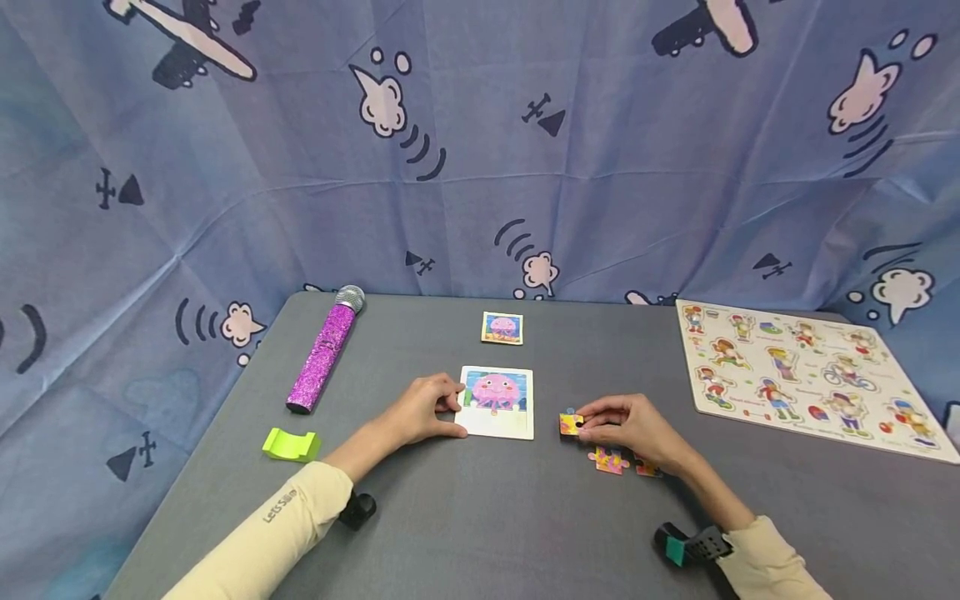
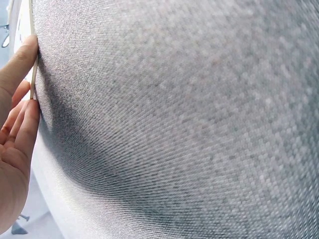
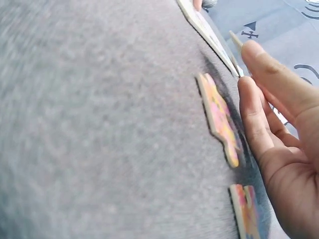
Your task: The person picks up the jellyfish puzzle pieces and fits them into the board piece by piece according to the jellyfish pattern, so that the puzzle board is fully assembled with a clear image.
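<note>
It looks like a play area: jigsaw pieces [image 1: 611,463], puzzle board [image 1: 750,377], airplane-print cloth [image 1: 480,142].

Puzzle board [image 1: 498,422] flat, part-filled; yellow piece [image 1: 570,424] pinched; two loose pieces [image 1: 611,462] nearby

Cream sleeves [image 1: 258,537], dark lettering [image 1: 281,505], black wrist devices [image 1: 708,544]

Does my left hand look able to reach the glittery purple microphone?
Probably yes: only grey tabletop lies between your left hand and the microphone, though that hand holds the white square tray.
</note>
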Demonstrator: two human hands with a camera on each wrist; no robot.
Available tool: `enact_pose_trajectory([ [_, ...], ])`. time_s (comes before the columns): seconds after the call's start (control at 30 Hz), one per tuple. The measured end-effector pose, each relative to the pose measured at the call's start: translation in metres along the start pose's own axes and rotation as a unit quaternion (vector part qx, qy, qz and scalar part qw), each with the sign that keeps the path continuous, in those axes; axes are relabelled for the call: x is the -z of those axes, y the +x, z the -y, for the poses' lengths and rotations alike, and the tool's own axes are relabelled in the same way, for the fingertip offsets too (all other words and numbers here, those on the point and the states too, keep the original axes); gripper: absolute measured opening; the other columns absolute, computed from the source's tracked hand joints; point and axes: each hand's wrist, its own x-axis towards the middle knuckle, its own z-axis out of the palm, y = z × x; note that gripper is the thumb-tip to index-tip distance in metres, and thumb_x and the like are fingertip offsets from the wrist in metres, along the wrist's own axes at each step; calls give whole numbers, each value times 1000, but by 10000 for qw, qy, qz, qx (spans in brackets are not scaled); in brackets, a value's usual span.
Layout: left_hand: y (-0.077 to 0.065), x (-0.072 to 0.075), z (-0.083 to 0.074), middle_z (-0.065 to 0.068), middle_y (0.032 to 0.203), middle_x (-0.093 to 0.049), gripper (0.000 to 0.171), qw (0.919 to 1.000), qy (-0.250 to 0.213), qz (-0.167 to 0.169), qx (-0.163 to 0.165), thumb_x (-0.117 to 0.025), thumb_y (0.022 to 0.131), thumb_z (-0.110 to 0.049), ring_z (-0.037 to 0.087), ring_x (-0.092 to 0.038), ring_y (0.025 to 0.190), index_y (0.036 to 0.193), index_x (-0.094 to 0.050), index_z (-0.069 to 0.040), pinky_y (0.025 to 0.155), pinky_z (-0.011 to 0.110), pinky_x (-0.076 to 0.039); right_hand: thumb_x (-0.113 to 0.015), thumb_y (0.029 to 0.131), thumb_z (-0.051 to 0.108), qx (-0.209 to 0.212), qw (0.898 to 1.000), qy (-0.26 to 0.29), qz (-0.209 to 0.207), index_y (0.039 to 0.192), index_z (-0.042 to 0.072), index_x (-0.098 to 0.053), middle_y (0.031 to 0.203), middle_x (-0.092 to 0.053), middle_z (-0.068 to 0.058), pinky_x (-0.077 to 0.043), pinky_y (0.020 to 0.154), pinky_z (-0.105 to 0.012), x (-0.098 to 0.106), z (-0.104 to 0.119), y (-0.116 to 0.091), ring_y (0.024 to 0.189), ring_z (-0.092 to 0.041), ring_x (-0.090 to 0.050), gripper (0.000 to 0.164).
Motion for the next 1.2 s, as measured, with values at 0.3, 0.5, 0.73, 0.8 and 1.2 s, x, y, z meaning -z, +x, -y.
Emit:
enact_pose_trajectory([
  [0.3,0,-1,1,15,110,-64,33,10000,9,-35,-7,-88,68,-17,18,-60,91,74,-58,-5,75,20,-53,-75,82,7,-58,9982,431,-424,112,-9,-62,94,-68,-12,-56,67,-28,-8,-1,1,81,-12,-67,35],
  [0.5,0,-2,2,15,111,-64,32,10000,-22,-53,5,-88,68,-16,19,-61,91,74,-58,-5,75,20,-53,-78,79,7,-234,9952,371,-879,111,-10,-63,96,-69,-15,-56,69,-25,-17,6,6,80,-11,-67,39],
  [0.73,0,-2,2,15,111,-64,32,10000,-48,-58,16,-88,68,-16,19,-61,92,73,-58,-5,75,19,-53,-77,78,1,-240,9941,682,-812,110,-17,-62,97,-69,-20,-56,71,-24,-29,14,14,81,-10,-68,39],
  [0.8,0,-2,1,15,111,-64,32,10000,-77,-59,15,-88,68,-16,20,-61,93,74,-58,-5,75,20,-53,-76,78,-1,-243,9938,765,-768,110,-18,-61,96,-70,-19,-56,71,-24,-32,16,17,80,-10,-68,39],
  [1.2,0,-1,-1,16,111,-63,32,9998,-207,-56,26,-88,67,-14,23,-62,97,75,-60,-3,77,21,-54,-76,78,-3,-170,9940,843,-680,109,-17,-62,95,-70,-21,-55,69,-21,-57,21,36,79,-8,-67,36],
])
